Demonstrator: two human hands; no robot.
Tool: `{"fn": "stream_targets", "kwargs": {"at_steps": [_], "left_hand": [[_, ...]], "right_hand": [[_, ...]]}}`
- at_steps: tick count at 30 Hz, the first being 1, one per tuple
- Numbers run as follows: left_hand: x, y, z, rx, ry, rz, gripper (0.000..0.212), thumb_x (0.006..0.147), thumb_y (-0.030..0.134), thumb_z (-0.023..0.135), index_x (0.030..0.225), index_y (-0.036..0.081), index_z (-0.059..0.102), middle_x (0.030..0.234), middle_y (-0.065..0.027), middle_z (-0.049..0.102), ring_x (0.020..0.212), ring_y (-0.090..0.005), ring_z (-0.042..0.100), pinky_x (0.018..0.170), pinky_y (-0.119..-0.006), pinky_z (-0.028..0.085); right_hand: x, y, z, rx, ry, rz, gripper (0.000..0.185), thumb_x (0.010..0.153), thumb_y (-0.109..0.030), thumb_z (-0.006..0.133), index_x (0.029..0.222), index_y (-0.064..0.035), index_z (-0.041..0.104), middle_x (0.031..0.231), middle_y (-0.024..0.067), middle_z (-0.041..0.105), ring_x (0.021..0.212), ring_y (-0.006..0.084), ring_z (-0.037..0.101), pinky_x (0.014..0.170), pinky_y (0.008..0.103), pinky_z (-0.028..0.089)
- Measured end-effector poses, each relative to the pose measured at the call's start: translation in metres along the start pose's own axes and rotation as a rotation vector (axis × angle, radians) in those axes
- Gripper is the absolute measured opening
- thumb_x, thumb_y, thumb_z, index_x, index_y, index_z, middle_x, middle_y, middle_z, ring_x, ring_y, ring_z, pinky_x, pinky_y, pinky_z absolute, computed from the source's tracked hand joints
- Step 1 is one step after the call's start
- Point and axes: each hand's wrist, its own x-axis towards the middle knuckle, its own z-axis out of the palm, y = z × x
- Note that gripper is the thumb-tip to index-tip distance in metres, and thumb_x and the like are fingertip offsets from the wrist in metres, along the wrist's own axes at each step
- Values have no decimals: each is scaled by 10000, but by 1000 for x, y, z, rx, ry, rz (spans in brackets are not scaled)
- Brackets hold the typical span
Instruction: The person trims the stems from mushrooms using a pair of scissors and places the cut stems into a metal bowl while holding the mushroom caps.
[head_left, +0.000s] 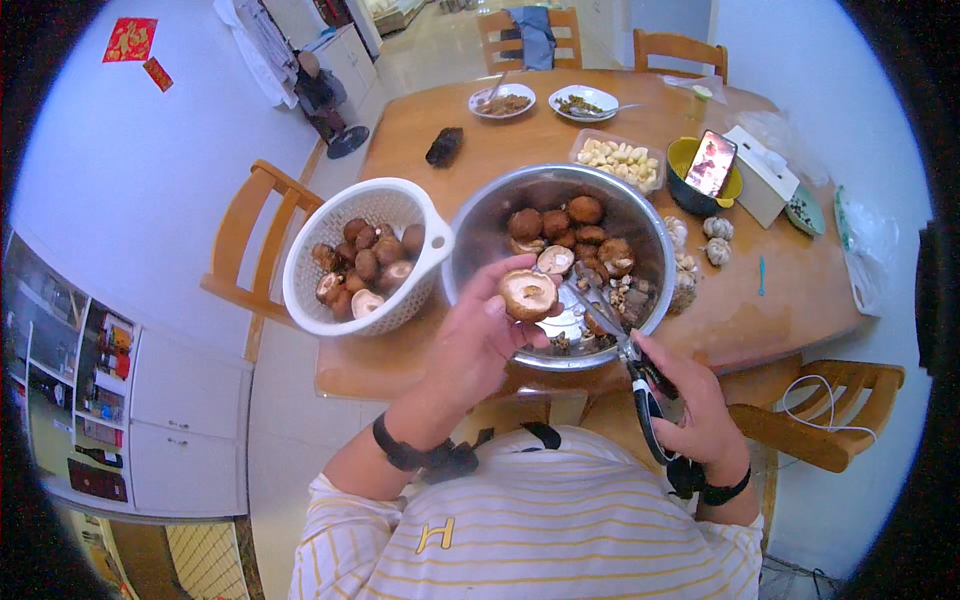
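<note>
My left hand (480, 341) holds a brown mushroom (529, 295), its pale gill side up and a short stem stub at its middle. In my right hand (694, 405) are kitchen scissors (626, 345) with black and white handles; their blades are apart and point into the steel bowl (670, 255). Whole mushrooms (555, 223) and cut stem pieces (626, 296) lie in that bowl, below both hands. To its left stands a white plastic colander (300, 289) with more mushrooms (367, 264), some gill side up.
Behind the bowl is a plastic box of peeled garlic (619, 159). Garlic bulbs (718, 251) lie to the right, near a phone (711, 163) leaning in a yellow and black bowl (682, 154). Two plates of food (502, 101) stand farther back. A wooden chair (259, 232) is at the left.
</note>
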Motion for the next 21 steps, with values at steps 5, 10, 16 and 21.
{"fn": "stream_targets", "kwargs": {"at_steps": [5,10,16,21], "left_hand": [[-1,1,3,64,-5,-45,589,933,361,481,1388,10,349,1252,-169,544,1059,-194,590,769,-292,552],[-1,2,7,116,34,-71,624,925,376,499,1405,11,341,1226,-120,548,1065,-175,580,780,-309,546],[-1,3,10,175,12,-73,647,915,384,517,1414,12,341,1261,-112,516,1114,-190,555,809,-333,544],[-2,4,14,199,25,-68,640,918,382,511,1409,7,343,1258,-112,512,1129,-195,544,838,-349,540]], "right_hand": [[3,-8,-6,-201,-41,-2,810,616,-237,704,1377,-96,464,859,123,613,741,279,600,693,372,486],[7,-14,-13,-264,-86,-44,823,616,-277,705,1380,-95,457,895,135,615,762,304,592,693,393,477],[10,-15,-15,-246,-113,-49,834,623,-299,697,1391,-98,441,888,140,610,786,321,583,700,408,466],[11,-15,-12,-281,-115,-15,819,625,-300,695,1384,-109,454,872,137,610,770,324,585,698,405,473]]}}
